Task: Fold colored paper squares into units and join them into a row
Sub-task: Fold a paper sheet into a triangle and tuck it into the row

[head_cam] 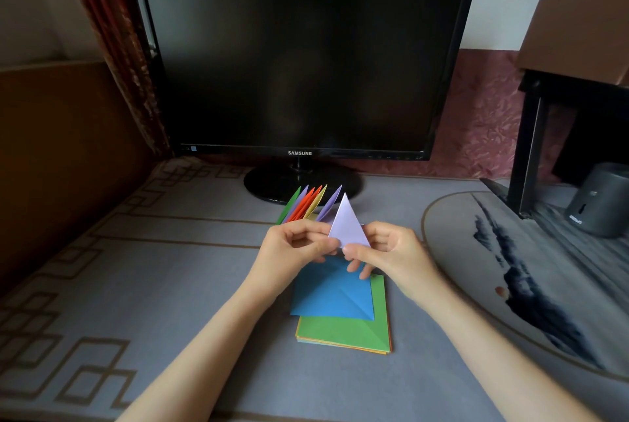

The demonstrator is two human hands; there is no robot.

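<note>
Folded unit: a lavender folded paper triangle [348, 227] is held just above the middle of the frame, its point up, over the counter.
Left hand [299, 246]: its grip is narrow, with thumb and fingers pinching the triangle's lower left corner.
Right hand [388, 250]: its grip is narrow too, with the thumb on the triangle's lower right edge and fingers curled behind it.
Joined row: a fan of pointed folded paper units [306, 205] in green, purple, orange, yellow and purple stands just behind the left hand. Its points lean toward the upper right. Whether the triangle touches it cannot be told.
Blue sheet: a blue paper square with diagonal creases [332, 294] lies below the hands, on top of the pile.
Pile: a stack of coloured paper squares with a green top sheet [343, 331] lies flat at lower centre.
Counter [170, 285]: it has a grey cover with a brown line pattern.
Behind: a black Samsung monitor with a dark screen [299, 57] fills the upper centre.
Right side: a round grey mat with dark ink strokes [510, 268] lies under a dark grey cylindrical device [602, 200], and a brown cardboard box [578, 23] sits above.
</note>
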